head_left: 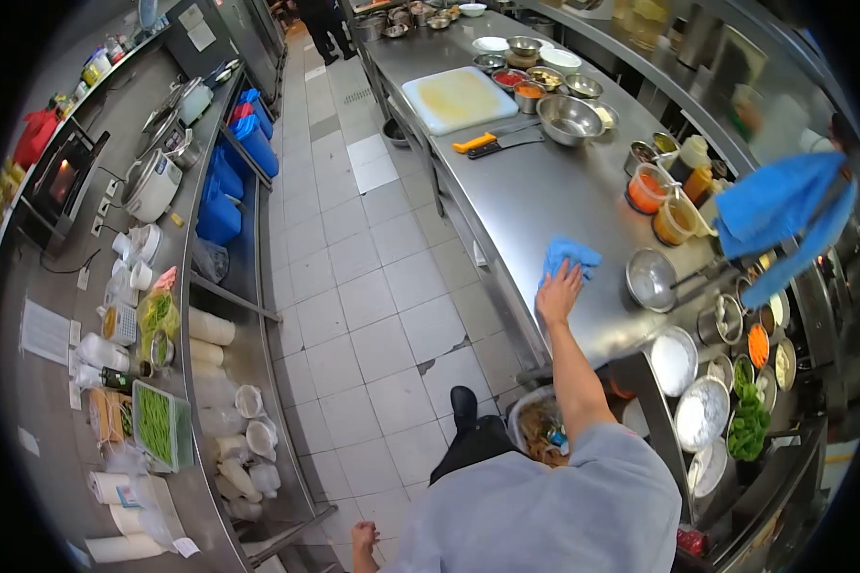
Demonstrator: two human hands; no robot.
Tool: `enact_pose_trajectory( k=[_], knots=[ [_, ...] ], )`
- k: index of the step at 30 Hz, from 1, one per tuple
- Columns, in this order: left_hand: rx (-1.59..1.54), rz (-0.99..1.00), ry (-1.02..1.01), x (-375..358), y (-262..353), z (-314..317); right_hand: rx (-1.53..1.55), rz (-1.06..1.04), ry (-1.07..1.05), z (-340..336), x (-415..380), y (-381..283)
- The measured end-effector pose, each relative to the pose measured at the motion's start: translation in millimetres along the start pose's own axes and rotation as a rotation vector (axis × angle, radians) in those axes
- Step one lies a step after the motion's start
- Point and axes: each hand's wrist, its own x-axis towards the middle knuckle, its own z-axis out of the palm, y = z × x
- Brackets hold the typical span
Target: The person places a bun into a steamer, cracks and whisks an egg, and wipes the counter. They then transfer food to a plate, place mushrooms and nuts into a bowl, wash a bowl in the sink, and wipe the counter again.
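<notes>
My right hand (561,289) reaches out over the steel counter (506,205), its fingers pressing on a crumpled blue cloth (570,258). Just right of the cloth sits a steel bowl (651,280) with a handle or rod beside it. Down at my left side, away from any surface, hangs my left hand (364,537) with its fingers curled in and nothing visible in them. Farther up the counter lie a knife with a yellow handle (475,142) and a dark-handled knife (506,148), near a white cutting board (459,98).
Sauce tubs (648,187) and several ingredient bowls line the counter's right side. Below my right arm stands a waste bin (543,430). Another blue cloth (779,205) hangs at right. Across the tiled aisle (382,286) is a shelf with a green-bean container (161,426). A person stands far ahead.
</notes>
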Motion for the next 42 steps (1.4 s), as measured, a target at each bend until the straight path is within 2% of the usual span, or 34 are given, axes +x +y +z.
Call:
enact_pose_trajectory(
  k=[2,4,8,11,14,17,20,23,26,28,29,30,31,33,37,40,42],
  knots=[
    [-0.067,-0.084,-0.013,3,21,-8,0.065,-0.021,-0.054,26,46,-33],
    [-0.13,-0.039,-0.008,9,52,-7,0.094,-0.044,-0.155,43,93,-66],
    [-0.08,-0.002,-0.018,39,149,27,-0.164,-0.174,-0.049,66,172,-122],
    [0.076,0.074,-0.079,63,243,56,0.113,-0.229,-0.086,127,216,-134],
    [0.172,0.214,-0.181,116,322,76,0.402,-0.31,-0.266,155,249,-176],
    [0.223,0.236,-0.244,185,402,86,0.625,0.009,-0.526,124,293,-264],
    [0.202,0.21,-0.239,243,485,86,0.728,-0.268,-0.07,138,366,-309],
    [0.238,0.163,-0.212,295,590,74,0.568,-0.226,0.134,198,456,-318],
    [0.258,0.296,-0.193,345,694,55,0.091,-0.093,0.161,315,485,-320],
    [0.255,0.405,-0.173,368,767,51,0.061,-0.109,0.079,328,461,-392],
    [0.271,0.453,-0.167,377,802,51,0.138,-0.17,-0.046,323,447,-428],
    [0.313,0.473,-0.18,387,838,54,0.279,-0.313,-0.051,336,432,-445],
    [0.359,0.496,-0.195,396,871,58,0.514,-0.362,-0.103,363,424,-454],
    [0.44,0.601,-0.203,411,933,74,0.562,-0.276,-0.409,365,411,-486],
    [0.542,0.753,-0.191,429,1033,110,0.798,-0.263,-0.258,350,473,-513],
    [0.568,0.702,-0.247,400,1092,140,0.805,-0.236,-0.011,347,587,-506],
    [0.601,0.702,-0.281,409,1104,153,0.753,-0.2,0.079,347,669,-497]
  ],
)
